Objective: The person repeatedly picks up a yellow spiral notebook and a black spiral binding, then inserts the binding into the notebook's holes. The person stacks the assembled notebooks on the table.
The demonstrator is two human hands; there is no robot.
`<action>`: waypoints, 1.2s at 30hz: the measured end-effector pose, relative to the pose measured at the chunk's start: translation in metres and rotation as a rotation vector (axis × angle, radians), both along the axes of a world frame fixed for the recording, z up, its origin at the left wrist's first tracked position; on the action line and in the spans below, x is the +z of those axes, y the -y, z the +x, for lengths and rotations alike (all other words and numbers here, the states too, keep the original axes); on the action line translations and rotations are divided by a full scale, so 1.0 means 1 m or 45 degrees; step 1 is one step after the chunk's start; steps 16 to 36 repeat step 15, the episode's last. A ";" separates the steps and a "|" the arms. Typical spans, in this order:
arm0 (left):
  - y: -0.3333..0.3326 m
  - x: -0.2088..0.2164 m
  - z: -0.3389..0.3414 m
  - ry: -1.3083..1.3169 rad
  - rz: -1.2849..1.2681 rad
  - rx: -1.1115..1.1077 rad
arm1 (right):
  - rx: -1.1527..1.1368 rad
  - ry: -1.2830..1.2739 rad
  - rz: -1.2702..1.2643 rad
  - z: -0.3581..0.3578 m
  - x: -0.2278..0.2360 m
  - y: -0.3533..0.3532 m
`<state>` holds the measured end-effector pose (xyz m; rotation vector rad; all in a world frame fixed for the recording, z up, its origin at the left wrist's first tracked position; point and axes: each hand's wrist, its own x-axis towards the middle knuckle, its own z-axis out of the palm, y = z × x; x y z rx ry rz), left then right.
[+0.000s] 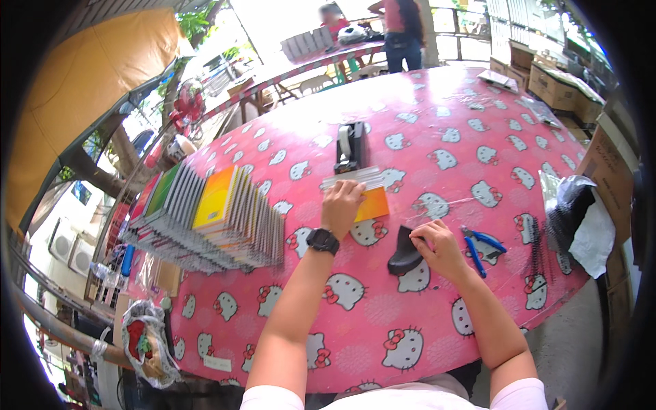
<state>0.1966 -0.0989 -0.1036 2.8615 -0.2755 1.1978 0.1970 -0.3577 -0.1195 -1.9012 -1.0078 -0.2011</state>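
My left hand (344, 202), with a black watch (322, 240) on its wrist, is closed on a small orange-covered notebook (372, 205). Clear plastic or pale page edges show just beyond its fingers. Further right, my right hand (441, 247) has thumb and fingers pinched together beside the upper edge of a black curved object (406, 254), whose kind I cannot make out. What the pinch holds, if anything, is too small to tell. Straight beyond my left hand stands a black tape dispenser (350, 146) with a roll in it.
Tall rows of notebooks (236, 215) with yellow, green and red covers stand at the left. Blue-handled pliers (478, 251) lie right of my right hand on the pink patterned tablecloth (383, 307). Cardboard boxes (557, 85) line the right side. Two people (402, 34) are at the back.
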 end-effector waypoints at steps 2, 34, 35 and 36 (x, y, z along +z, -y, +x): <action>-0.001 -0.001 0.005 -0.074 -0.019 -0.018 | -0.098 0.029 0.038 0.010 -0.004 0.008; 0.013 0.035 -0.106 -0.325 -0.385 -0.078 | -1.458 0.208 -0.239 0.104 0.005 0.161; 0.013 0.035 -0.106 -0.325 -0.385 -0.078 | -1.458 0.208 -0.239 0.104 0.005 0.161; 0.013 0.035 -0.106 -0.325 -0.385 -0.078 | -1.458 0.208 -0.239 0.104 0.005 0.161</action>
